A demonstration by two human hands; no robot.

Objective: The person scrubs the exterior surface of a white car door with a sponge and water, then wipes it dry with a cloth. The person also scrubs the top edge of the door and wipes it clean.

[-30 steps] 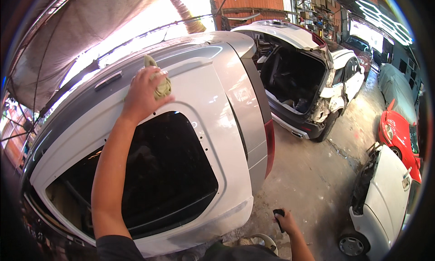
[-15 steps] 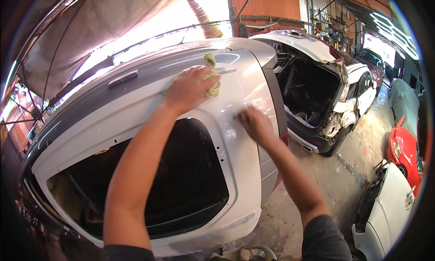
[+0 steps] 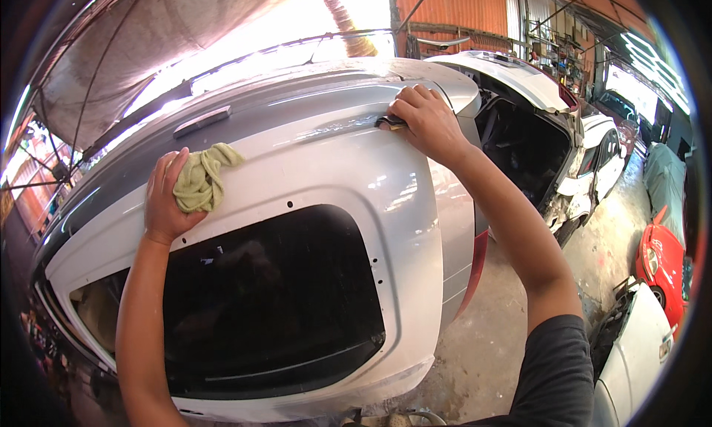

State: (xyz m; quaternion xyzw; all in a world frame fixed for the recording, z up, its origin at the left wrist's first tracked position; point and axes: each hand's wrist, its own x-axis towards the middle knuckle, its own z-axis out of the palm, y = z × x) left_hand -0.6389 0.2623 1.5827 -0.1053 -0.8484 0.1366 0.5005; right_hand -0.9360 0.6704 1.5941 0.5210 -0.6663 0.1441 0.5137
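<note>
A silver and white car body [image 3: 415, 204] fills the middle, its dark side window [image 3: 274, 301] below my hands. My left hand [image 3: 165, 197] is closed round a crumpled light green cloth [image 3: 200, 179], resting on the pale panel above the window. Up by the rear corner of the roof edge, my right hand [image 3: 430, 123] presses a small dark folded sheet that looks like sandpaper [image 3: 391, 123] against the panel. The fingers hide most of that sheet. Left of it, a wet-looking grey streak [image 3: 326, 127] runs along the roof edge.
Close behind stands a white car with an open rear [image 3: 523, 138]. On the right are a loose white body panel [image 3: 641, 353], a red car part [image 3: 660, 256] and a grey cover [image 3: 664, 182]. A roof bar piece [image 3: 202, 121] sits on the roof.
My left hand has carried the green cloth left and down along the panel. My right hand has risen from the rear panel to the roof edge, where the dark sheet now shows.
</note>
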